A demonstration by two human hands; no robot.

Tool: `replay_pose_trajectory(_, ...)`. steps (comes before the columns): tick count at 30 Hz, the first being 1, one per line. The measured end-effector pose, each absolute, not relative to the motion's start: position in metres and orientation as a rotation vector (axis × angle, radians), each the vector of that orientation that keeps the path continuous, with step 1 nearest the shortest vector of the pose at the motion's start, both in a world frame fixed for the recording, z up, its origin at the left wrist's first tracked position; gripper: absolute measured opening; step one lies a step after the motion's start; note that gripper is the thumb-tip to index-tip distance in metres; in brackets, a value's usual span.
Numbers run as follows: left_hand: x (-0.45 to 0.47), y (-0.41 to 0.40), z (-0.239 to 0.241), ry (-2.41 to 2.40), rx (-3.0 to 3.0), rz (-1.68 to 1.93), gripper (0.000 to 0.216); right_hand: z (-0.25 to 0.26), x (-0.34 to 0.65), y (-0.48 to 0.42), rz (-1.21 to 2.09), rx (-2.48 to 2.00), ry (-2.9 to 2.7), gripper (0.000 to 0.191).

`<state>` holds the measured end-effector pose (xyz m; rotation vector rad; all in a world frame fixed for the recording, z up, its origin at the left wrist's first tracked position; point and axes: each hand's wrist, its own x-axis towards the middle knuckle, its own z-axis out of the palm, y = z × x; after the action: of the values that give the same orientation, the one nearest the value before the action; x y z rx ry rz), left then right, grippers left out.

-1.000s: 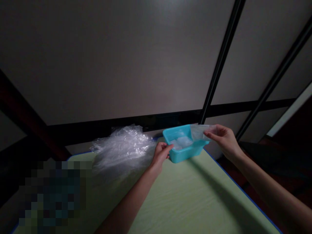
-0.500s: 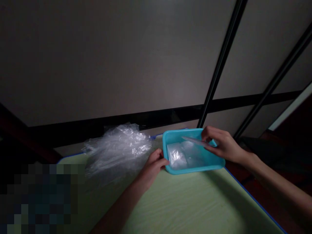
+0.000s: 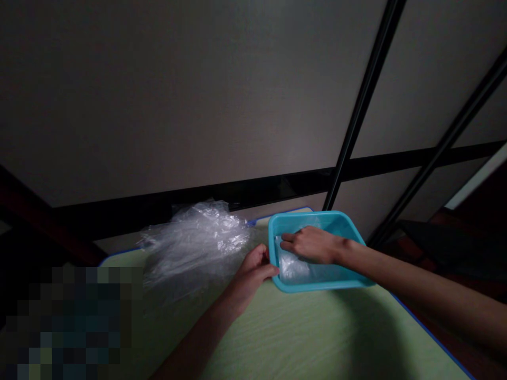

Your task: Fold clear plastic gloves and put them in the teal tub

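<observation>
One tub (image 3: 322,287), one plastic pile (image 3: 198,243)

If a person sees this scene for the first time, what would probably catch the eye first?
Probably the bright turquoise bin toward the far right of the green tabletop, with the right hand inside it over clear plastic and the left hand at its left rim. Next would come the shiny heap of crumpled plastic left of the bin, near the tabletop's far edge.

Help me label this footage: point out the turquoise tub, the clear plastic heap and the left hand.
Turquoise tub (image 3: 325,287), head view: its near rim.
Clear plastic heap (image 3: 202,240), head view: its middle.
Left hand (image 3: 250,270), head view: back of the hand.
</observation>
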<state>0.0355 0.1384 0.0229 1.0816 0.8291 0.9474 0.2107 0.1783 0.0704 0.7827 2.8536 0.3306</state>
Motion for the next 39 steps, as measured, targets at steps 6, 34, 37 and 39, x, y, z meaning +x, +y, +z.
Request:
replay_pose_trajectory(6, 0.036, 0.139, 0.022, 0.814, 1.058, 0.949, 0.019, 0.062, 0.214, 0.179, -0.094, 0.921, 2.834, 0.043)
replay_pose_trajectory(34, 0.05, 0.144, 0.014, 0.883, 0.887, 1.161, 0.016, 0.092, 0.236, 0.153, -0.611, 1.206, 3.112, 0.024)
replay_pose_trajectory(37, 0.058, 0.15, 0.011, 0.922, 0.949, 1.173, 0.017, 0.097, 0.234, 0.133, -0.427, 1.344, 3.215, 0.02)
replay_pose_trajectory(39, 0.061, 0.154, 0.009, 0.969, 1.022, 1.176, 0.016, 0.098, 0.228, 0.115, -0.331, 1.397, 3.3, 0.019)
